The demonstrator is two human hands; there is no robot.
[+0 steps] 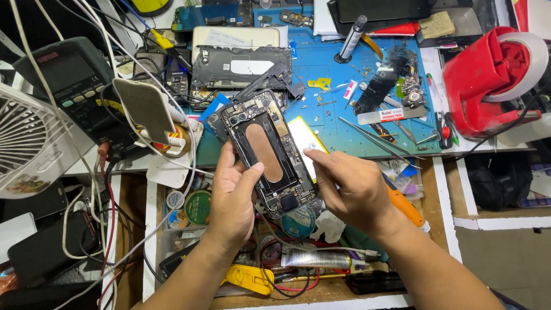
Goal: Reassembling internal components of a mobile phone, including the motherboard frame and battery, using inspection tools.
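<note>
Black opened phone (268, 154) in my grasp, over the blue mat's (336, 86) near edge.
My left hand (232, 198) clasps its 9 o'clock edge; my right hand (350, 186), at 3 o'clock, pinches the battery (303, 138).

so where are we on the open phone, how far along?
Done: the phone frame is open with its back off, board and brown pad exposed. In hand: the left hand holds the frame tilted, while the right hand pinches the battery beside its right edge. Left: the battery is not seated in the bay, and a loose back cover lies on the blue mat.
</note>
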